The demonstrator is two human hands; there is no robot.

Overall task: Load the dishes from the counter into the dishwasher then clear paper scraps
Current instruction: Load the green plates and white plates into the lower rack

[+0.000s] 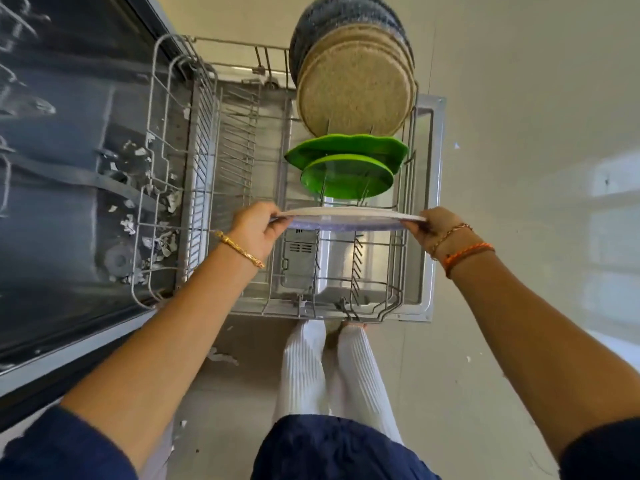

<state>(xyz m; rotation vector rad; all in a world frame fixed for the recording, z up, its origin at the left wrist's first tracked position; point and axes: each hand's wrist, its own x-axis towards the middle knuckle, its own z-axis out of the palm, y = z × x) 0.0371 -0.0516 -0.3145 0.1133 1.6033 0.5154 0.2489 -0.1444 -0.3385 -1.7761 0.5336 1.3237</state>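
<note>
Dishwasher rack (398, 271) near end bare; left grip (254, 230), right grip (434, 225) pinch white plate (349, 216) edges beside green plates (346, 168).

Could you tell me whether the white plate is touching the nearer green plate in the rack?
Apart. The head view shows bare rack wires between the white plate, held by the left hand and right hand, and the nearer green plate.

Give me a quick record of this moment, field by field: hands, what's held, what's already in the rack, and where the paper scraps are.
left hand: grips plate's left edge
right hand: grips plate's right edge
plate: white, held over the rack
rack: pulled out over the open door
loaded: two green plates, speckled beige plates behind them
scraps: scattered inside the tub, left of rack
</note>
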